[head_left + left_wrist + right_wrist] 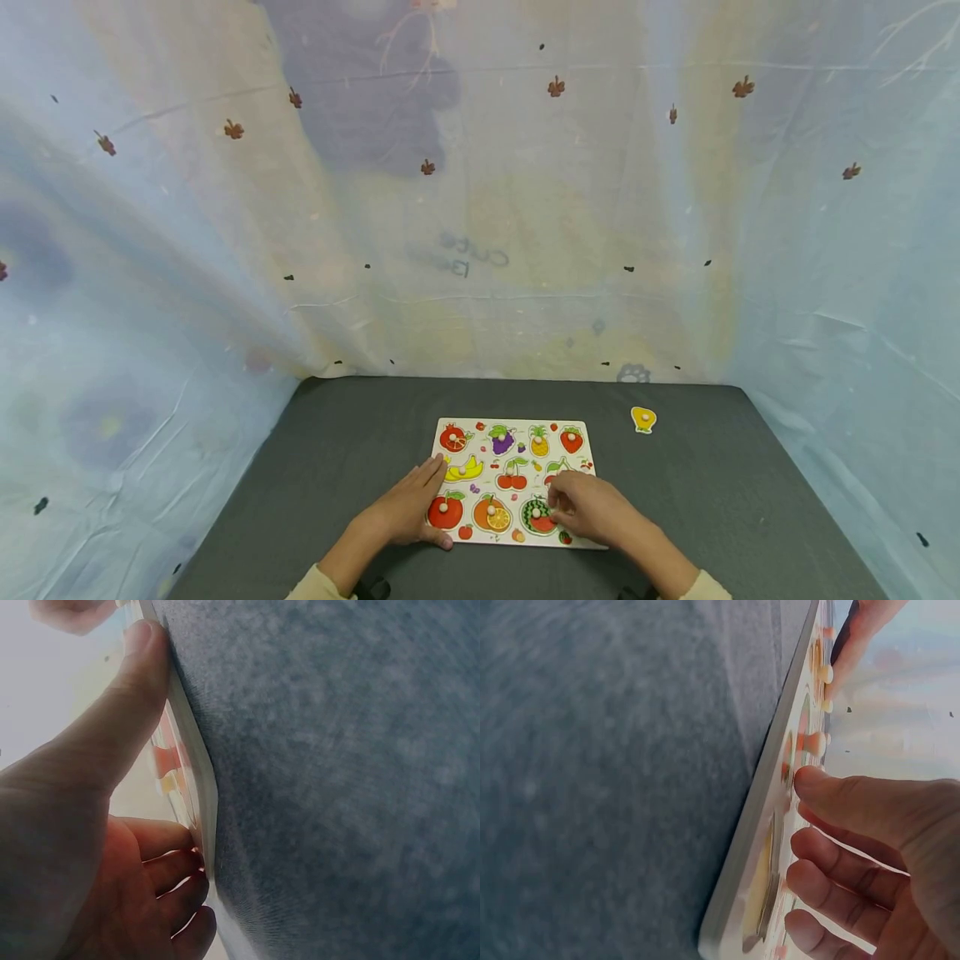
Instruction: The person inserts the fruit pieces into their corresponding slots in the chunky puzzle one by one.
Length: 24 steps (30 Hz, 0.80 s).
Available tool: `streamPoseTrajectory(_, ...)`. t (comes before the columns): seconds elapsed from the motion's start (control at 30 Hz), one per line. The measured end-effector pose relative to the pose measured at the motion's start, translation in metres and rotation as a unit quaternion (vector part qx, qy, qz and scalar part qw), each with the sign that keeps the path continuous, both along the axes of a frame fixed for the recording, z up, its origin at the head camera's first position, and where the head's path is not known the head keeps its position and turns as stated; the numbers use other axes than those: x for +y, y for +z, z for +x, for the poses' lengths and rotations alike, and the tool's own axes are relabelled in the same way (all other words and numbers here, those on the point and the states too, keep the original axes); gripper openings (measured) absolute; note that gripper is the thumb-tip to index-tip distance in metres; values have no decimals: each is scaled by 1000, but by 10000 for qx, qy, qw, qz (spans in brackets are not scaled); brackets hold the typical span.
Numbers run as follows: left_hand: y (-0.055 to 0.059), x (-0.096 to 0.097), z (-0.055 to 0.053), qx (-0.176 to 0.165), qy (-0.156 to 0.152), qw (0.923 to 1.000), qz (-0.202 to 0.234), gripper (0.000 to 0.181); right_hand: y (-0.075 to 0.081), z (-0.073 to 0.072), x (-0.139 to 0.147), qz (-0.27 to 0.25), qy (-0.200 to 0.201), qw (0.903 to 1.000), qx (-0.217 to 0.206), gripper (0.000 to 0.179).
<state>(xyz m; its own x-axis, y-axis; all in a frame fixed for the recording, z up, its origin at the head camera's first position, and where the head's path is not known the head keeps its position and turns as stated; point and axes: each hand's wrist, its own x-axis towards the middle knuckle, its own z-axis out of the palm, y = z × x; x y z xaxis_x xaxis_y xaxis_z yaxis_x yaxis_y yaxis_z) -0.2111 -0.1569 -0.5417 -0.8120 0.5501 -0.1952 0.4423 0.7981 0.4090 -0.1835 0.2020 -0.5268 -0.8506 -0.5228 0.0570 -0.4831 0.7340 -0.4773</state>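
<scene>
A white wooden fruit puzzle board (480, 482) lies flat on the table, its pieces bearing small round knobs. My left hand (408, 507) rests against its near left corner, fingers along the left edge and thumb (146, 656) at the front edge. Over the board's right part, my right hand (592, 507) has its fingers bent loosely beside the watermelon piece (536, 515). Its thumb (832, 791) is close to that piece's knob (814, 742) without gripping it; the index fingertip is mostly hidden. A recess with a pale yellow floor (757, 889) shows near the right corner.
A loose yellow pear-shaped piece (643, 419) lies on the dark grey table (712, 475), beyond the board's far right corner. Patterned pale cloth (495, 208) hangs behind the table and along both sides.
</scene>
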Motion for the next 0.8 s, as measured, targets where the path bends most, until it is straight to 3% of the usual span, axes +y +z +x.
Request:
streamPoseTrajectory(0.57, 1, 1, 0, -58, 23, 10000, -9, 127, 17, -4, 30, -272, -580, 9978, -151, 13)
streamPoseTrajectory(0.8, 1, 0, 0, 25, -26, 10000, -21, 127, 17, -11, 48, -327, -884, 9955, 44, 13)
